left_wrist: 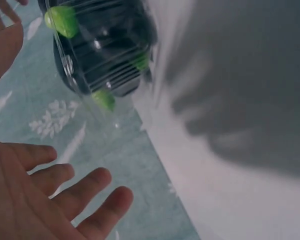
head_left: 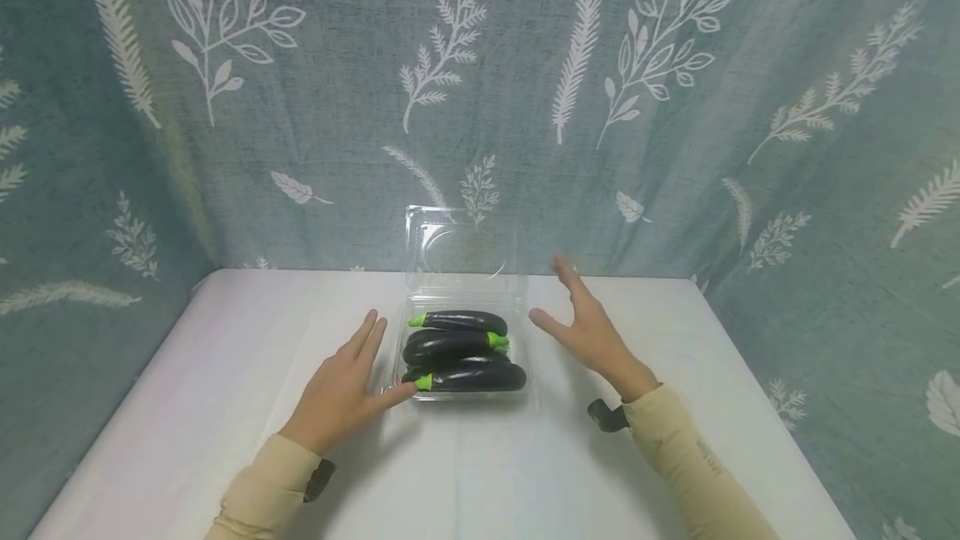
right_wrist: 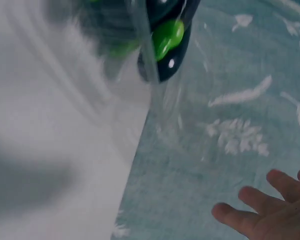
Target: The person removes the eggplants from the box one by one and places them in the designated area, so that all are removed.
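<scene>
A clear plastic clamshell box (head_left: 463,304) stands on the white table with its lid (head_left: 461,252) raised at the back. Several dark eggplants (head_left: 457,346) with bright green stem ends lie inside, stacked across it. To the left of the box is my left hand (head_left: 341,386), fingers extended, its thumb near the front left corner; whether it touches there I cannot tell. My right hand (head_left: 592,336) hovers to the right of the box, thumb and fingers spread, holding nothing. In the left wrist view, loosely bent fingers (left_wrist: 85,192) hold nothing. Eggplants show through the box wall in the right wrist view.
The white table (head_left: 465,473) runs up to a grey-green curtain (head_left: 345,107) with white leaf prints, which hangs behind and at both sides. A dark strap piece (head_left: 607,416) shows at the right wrist, another (head_left: 320,480) at the left.
</scene>
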